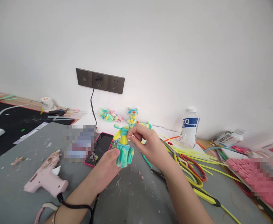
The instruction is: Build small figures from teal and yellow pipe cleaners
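A pipe-cleaner figure (pixel 124 149) in turquoise and yellow stands upright above the grey mat. My left hand (pixel 109 161) holds it by the lower turquoise part, with the thumb on its left side. From the right, my right hand (pixel 145 140) pinches at the figure's upper side, thumb and index fingertip against the yellow and turquoise part. Those fingers cover whatever small piece lies between them. Behind the hands, a similar blue and yellow figure (pixel 132 115) stands by the wall, and smaller fuzzy pieces (pixel 109 115) in green and pink lie beside it.
A pink glue gun (pixel 48 180) lies at left, its black cord passing my left forearm. A pink-edged phone (pixel 99 147) lies behind my left hand. At right are red-handled scissors (pixel 192 165), yellow pipe cleaners (pixel 205 157), a yellow cutter (pixel 205 196) and a white bottle (pixel 189 129).
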Demonstrator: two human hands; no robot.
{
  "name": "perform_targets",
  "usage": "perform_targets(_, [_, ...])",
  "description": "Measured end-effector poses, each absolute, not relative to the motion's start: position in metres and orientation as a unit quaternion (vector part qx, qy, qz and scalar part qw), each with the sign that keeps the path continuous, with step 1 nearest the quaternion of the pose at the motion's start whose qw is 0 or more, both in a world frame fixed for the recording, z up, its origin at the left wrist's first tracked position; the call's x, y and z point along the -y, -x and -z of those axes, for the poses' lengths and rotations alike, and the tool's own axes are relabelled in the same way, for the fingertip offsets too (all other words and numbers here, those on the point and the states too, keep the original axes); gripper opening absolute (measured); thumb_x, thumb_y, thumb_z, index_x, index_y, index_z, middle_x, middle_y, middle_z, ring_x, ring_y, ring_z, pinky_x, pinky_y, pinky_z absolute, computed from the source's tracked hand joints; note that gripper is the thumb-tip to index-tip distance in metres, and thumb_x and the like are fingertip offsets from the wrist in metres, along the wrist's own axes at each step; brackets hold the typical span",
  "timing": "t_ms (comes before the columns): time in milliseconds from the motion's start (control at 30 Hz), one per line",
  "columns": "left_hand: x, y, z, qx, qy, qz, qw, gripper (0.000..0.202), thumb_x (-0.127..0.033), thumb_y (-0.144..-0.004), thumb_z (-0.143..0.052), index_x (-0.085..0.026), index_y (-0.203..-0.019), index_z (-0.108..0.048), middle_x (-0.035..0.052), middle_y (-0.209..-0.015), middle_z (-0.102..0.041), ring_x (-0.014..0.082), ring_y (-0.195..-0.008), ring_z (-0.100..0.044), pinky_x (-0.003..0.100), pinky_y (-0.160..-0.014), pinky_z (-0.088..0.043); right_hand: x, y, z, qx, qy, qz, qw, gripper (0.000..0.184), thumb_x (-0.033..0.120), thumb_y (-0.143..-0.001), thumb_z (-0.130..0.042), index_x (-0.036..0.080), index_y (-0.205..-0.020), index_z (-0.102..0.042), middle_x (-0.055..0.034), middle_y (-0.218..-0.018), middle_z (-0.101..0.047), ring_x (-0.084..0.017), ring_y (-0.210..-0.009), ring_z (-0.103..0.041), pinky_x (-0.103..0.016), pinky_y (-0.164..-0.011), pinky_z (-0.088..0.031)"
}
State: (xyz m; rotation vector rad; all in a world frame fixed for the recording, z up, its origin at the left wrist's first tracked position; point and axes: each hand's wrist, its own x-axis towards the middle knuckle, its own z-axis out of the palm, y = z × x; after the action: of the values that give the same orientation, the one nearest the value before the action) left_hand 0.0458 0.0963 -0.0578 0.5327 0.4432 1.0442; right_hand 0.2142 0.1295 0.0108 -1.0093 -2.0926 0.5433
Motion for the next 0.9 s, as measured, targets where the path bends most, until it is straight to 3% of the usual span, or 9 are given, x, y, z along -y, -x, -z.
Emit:
perform_targets(233, [-0.0951, -0.0457, 0.0578, -0.199, -0.243, -0.485, 0.816, 0.025, -0.039, -0.069, -0.085, -0.019, -0.078, -0.076, 0.0006, -0.079, -0.074, 0.0135, -0.072, -0.063, 0.026, -0.074, -0.050, -0.1301, -0.2138, -0.0099, 0.816, 0.392, -0.199, 0.376, 0.013, 0.017, -0.092, -0.052, 0.020, -0.081, -0.057, 0.0042, -0.067, -0.039, -0.013, -0.063, -0.040, -0.026, -0.062, -0.033])
perform_targets(400, [-0.0967, -0.0454, 0.0586, -0.216, -0.245, -0.491, 0.807, 0.026, -0.041, -0.067, -0.086, -0.019, -0.079, -0.077, 0.0005, -0.080, -0.074, 0.0140, -0.074, -0.063, 0.026, -0.074, -0.050, -0.1306, -0.2159, -0.0068, 0.771, 0.393, -0.256, 0.432, 0.005, 0.023, -0.092, -0.057, 0.022, -0.088, -0.054, 0.0070, -0.063, -0.033, -0.012, -0.058, -0.036, -0.025, -0.057, -0.031])
perform_targets(533, [-0.0969, -0.0449, 0.0598, -0.224, -0.246, -0.487, 0.808, 0.029, -0.043, -0.066, -0.087, -0.019, -0.079, -0.077, 0.0008, -0.080, -0.074, 0.0138, -0.074, -0.063, 0.026, -0.074, -0.050, -0.1310, -0.2181, -0.0058, 0.728, 0.406, -0.304, 0.461, 0.017, 0.026, -0.092, -0.058, 0.023, -0.082, -0.045, 0.0076, -0.063, -0.036, -0.011, -0.056, -0.037, -0.025, -0.055, -0.030])
perform_targets(900, [-0.0955, -0.0457, 0.0566, -0.203, -0.263, -0.486, 0.808, 0.025, -0.042, -0.068, -0.086, -0.021, -0.078, -0.077, 0.0006, -0.081, -0.073, 0.0147, -0.075, -0.061, 0.027, -0.076, -0.049, -0.1324, -0.2159, -0.0036, 0.749, 0.402, -0.311, 0.425, 0.029, 0.023, -0.088, -0.062, 0.023, -0.072, -0.037, 0.0071, -0.066, -0.034, -0.012, -0.059, -0.031, -0.026, -0.056, -0.028])
